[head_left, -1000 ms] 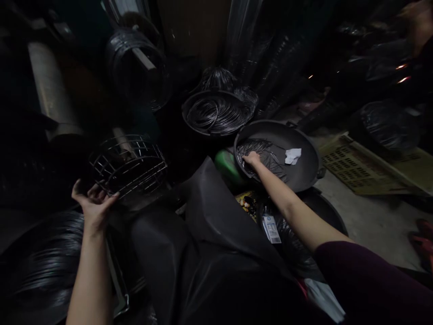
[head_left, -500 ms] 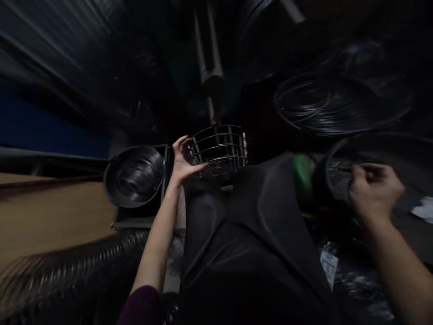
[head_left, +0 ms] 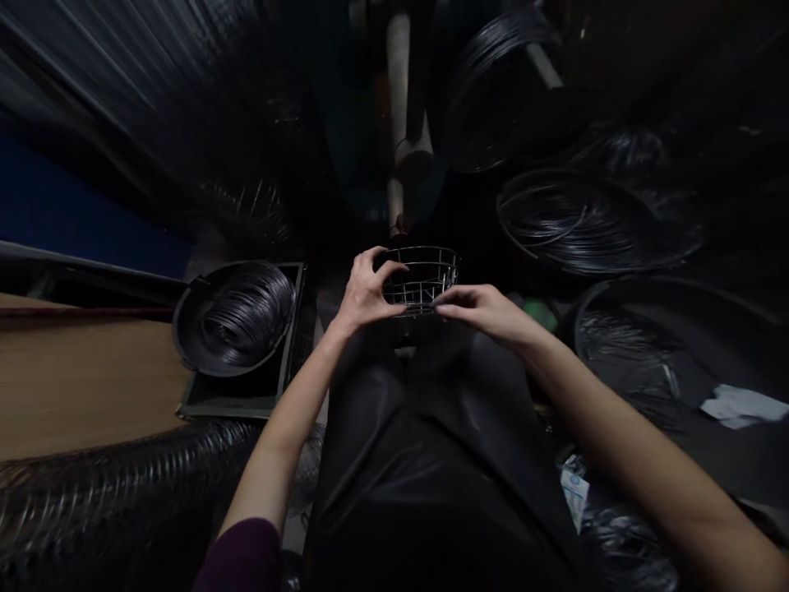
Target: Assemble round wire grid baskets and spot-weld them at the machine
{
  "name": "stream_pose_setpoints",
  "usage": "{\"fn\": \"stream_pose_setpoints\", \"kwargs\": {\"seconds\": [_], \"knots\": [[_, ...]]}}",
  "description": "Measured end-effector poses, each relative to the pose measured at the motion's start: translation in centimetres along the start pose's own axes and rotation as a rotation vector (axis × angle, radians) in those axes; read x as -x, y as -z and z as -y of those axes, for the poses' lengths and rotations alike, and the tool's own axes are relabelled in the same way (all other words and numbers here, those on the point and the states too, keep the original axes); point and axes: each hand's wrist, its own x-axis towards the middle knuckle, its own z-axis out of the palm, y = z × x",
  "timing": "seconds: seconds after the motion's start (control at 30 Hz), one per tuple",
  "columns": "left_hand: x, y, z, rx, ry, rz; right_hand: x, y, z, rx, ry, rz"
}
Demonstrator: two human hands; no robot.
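Note:
A small round wire basket (head_left: 422, 289) with an open grid of thin metal rods is in the middle, above my dark-aproned lap. Thumb and curled fingers of my left hand (head_left: 365, 294) grip its left side. At its lower right edge is my right hand (head_left: 484, 311), thumb and fingertips closed in a pinch; what lies between them is too small to make out. Just beyond the basket, a pale rod-shaped machine part (head_left: 396, 197) points down toward it.
On the right, a wide dark tub (head_left: 585, 300) holds loose short wires and a white scrap (head_left: 743, 406). Wire coils (head_left: 573, 222) lie behind it. On the left, a bowl (head_left: 185, 329) of coiled wire rests on a crate (head_left: 231, 404), near stacked wire rings (head_left: 123, 485).
My right hand has moved left from the tub of wires to the basket's right side. My left hand and the basket have shifted slightly right in view.

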Motion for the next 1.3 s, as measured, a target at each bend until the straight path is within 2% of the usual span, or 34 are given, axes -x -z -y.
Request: {"fn": "stream_pose_setpoints", "kwargs": {"seconds": [0.03,0.1,0.17,0.23,0.37,0.63,0.97,1.17,1.3], "knots": [[-0.1,0.0,-0.3,-0.014,-0.007,0.016,-1.0,-0.1,0.9,0.086,0.016,0.01],[0.0,0.2,-0.5,-0.025,-0.004,0.019,-2.3,-0.6,1.8,0.328,0.086,-0.056],[0.2,0.5,-0.5,-0.017,0.025,0.003,-2.5,-1.5,1.9,0.628,0.196,-0.121],[0.6,0.9,-0.4,0.004,0.062,-0.018,-2.2,-2.2,1.6,0.889,0.314,-0.134],[0.9,1.1,-0.2,0.063,0.111,-0.045,-1.9,-2.6,1.6,1.131,0.442,-0.098],[-1.0,0.7,0.1,0.108,0.14,-0.077,-3.3,-1.1,2.7,1.228,0.528,-0.156],[-2.4,0.4,1.2,0.129,0.122,-0.141,-5.0,-0.5,3.5,1.188,0.451,-0.136],[-3.2,1.0,1.8,0.134,0.148,-0.116,-6.1,-0.5,3.9,1.177,0.423,-0.14],[-3.6,1.6,1.6,0.183,0.178,-0.063,-5.8,-0.4,4.1,1.112,0.414,-0.167]]}}
